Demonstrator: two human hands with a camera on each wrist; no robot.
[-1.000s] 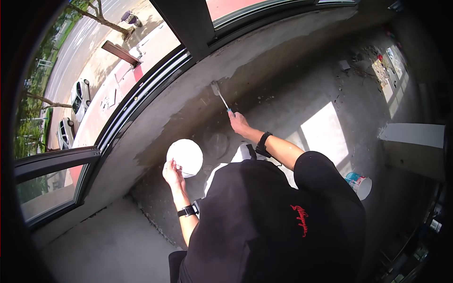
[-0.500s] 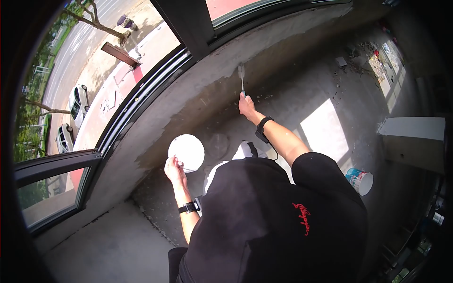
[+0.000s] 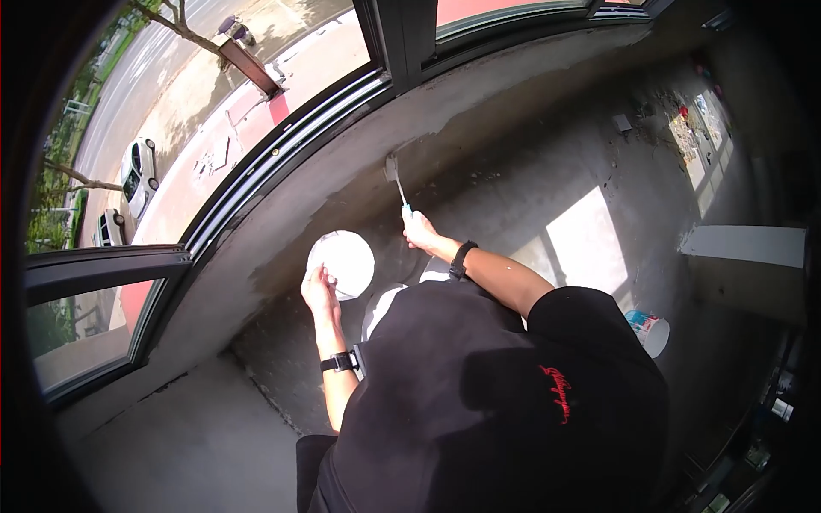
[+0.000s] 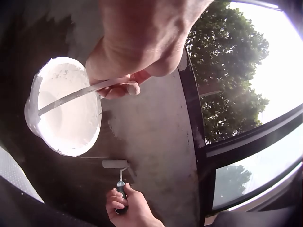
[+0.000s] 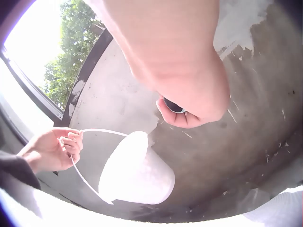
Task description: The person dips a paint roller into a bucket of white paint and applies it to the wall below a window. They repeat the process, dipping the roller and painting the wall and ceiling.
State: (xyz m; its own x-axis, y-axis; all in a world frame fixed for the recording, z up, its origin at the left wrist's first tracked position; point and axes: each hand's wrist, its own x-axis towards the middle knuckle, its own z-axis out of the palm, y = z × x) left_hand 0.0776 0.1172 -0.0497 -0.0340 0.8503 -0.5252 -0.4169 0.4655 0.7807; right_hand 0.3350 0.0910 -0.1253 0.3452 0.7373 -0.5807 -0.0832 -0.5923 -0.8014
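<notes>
My left hand [image 3: 320, 292] grips the thin handle [image 4: 78, 93] of a white bucket [image 3: 349, 261], which hangs in front of the wall. In the left wrist view the bucket's inside is coated white. My right hand [image 3: 419, 231] holds a small paint roller [image 3: 392, 168] by its grip, fingers curled round it. The white roller sleeve [image 4: 115, 163] lies right at the wall [image 3: 342, 192] below the window, where a ragged edge divides a lighter upper band from a darker lower one. From the right wrist, only the dark grip end [image 5: 173, 106] shows inside the hand; the sleeve is hidden.
Dark window frames [image 3: 291, 137] run above the wall, with a sash [image 3: 111, 316] swung out at left. On the concrete floor at right stands another bucket [image 3: 647, 332], near a white-topped ledge [image 3: 748, 244]. Rubble [image 3: 654, 111] lies at the far end.
The roller went right along the wall, then came back left and down, the right hand with it. The bucket has risen slightly in view, still held by the left hand. The head view has shifted.
</notes>
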